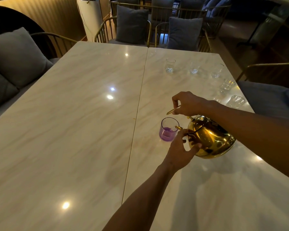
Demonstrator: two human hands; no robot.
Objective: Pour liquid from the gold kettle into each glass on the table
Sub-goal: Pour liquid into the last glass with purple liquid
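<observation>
Pouring step, first glass: right hand (188,104) grips the handle of the tilted gold kettle (210,137), right of centre; left hand (182,149) steadies its body, spout over the purple glass (168,129). Five clear glasses (170,65), upper right, apparently await filling.

The room is dim and warm-toned. Overhead lamps glare as small bright spots on my glossy bench (83,114), and the kettle (210,139) throws back gold highlights. Soft shadows of my arms fall toward me across the bench. The wide lens bows the bench edges, and the far chairs (132,25) sink into murky, soft darkness.
</observation>
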